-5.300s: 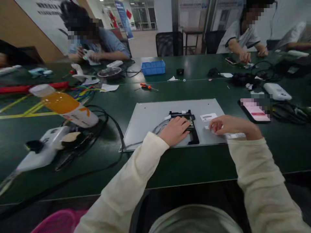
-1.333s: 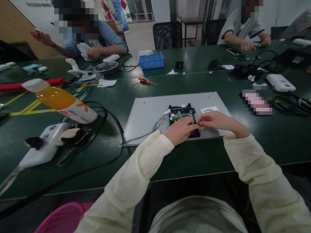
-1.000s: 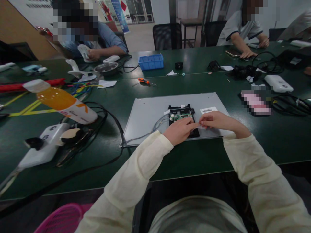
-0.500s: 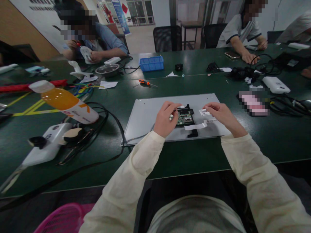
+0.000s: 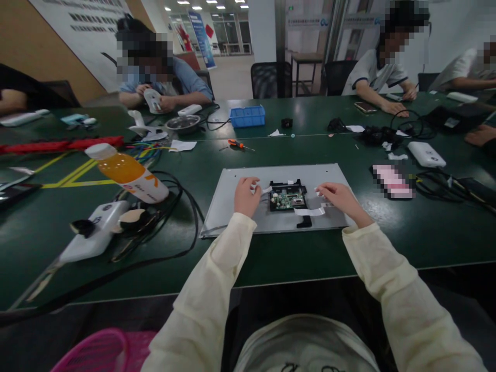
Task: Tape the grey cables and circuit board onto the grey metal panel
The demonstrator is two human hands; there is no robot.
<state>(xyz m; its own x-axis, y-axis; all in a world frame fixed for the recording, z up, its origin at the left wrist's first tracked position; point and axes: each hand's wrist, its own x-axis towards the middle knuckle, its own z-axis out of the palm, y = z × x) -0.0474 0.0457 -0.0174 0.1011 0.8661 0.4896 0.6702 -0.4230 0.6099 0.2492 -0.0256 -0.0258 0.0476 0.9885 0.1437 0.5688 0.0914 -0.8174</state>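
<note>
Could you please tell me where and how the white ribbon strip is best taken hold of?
Probably by its long edges near the left end, pinched from above: the white ribbon strip is thin and flat, its broad face up, that end crossing the black frame. The right hand is nearest.

A dark green table (image 5: pixel 294 258) is stretching across the whole frame. At the upper left, a tan wall (image 5: pixel 50 59) is meeting a slanting white panel (image 5: pixel 91 49) with dark lettering. Ceiling lights (image 5: pixel 220 7) are glowing near the top edge, above large windows (image 5: pixel 236 36). A blue banner (image 5: pixel 202 40) is leaning nearby. A white pillar (image 5: pixel 262 41) is rising behind a black mesh chair (image 5: pixel 271 80) on pale floor (image 5: pixel 232 70).
</note>
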